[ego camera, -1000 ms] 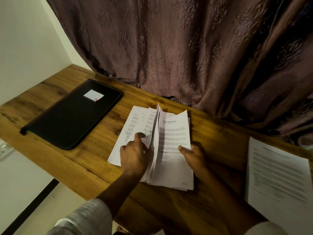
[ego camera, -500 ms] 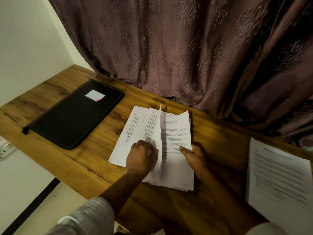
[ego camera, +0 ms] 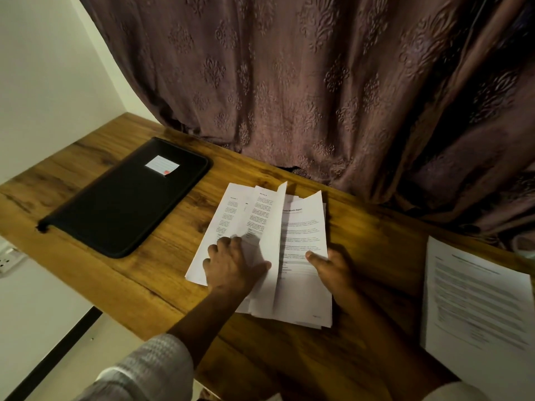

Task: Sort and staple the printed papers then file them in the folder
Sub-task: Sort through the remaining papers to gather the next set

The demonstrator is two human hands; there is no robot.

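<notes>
Papers fanned open mid-desk, folder closed at far left.
Left hand curls its fingers on the turned sheets, thumb propping one standing page; right hand pinches the pile's right edge, thumb on top. If the thumb slips, that page could flop back and muddle the order. Pile's near corner sits near the desk edge; bare wood lies between pile and folder.
</notes>
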